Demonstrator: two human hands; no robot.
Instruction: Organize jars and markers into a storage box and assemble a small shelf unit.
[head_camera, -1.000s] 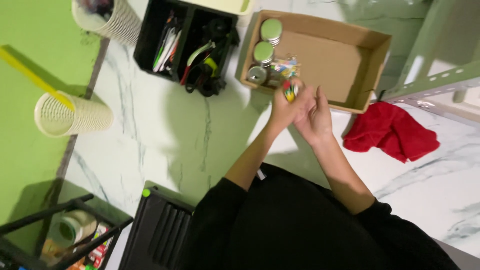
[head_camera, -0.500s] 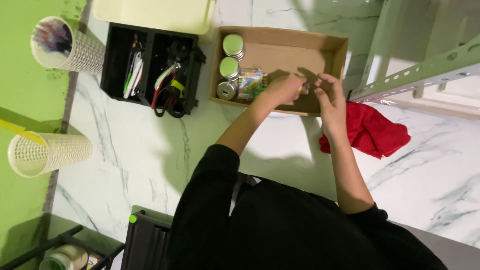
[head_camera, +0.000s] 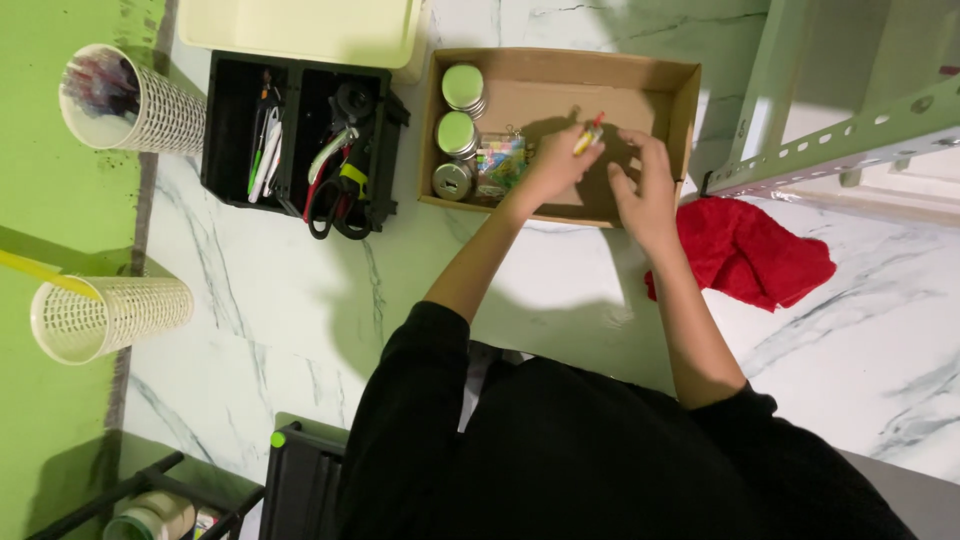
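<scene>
- The left hand (head_camera: 555, 170) is pinching a small slim red-and-yellow object (head_camera: 588, 135) in its fingertip grip, holding it over the open brown cardboard box (head_camera: 685, 95).
- The right hand (head_camera: 645, 190) is hovering just beside it inside the box, fingers spread and holding nothing.
- The box is sitting on the white marble tabletop (head_camera: 250, 300), containing three round silver-lidded tins (head_camera: 457, 133) and a colourful packet (head_camera: 500, 165).
- Left of it, a black two-compartment plastic organiser (head_camera: 225, 130) is holding scissors and tools.
- A crumpled red cloth (head_camera: 750, 255) is lying to the right.
</scene>
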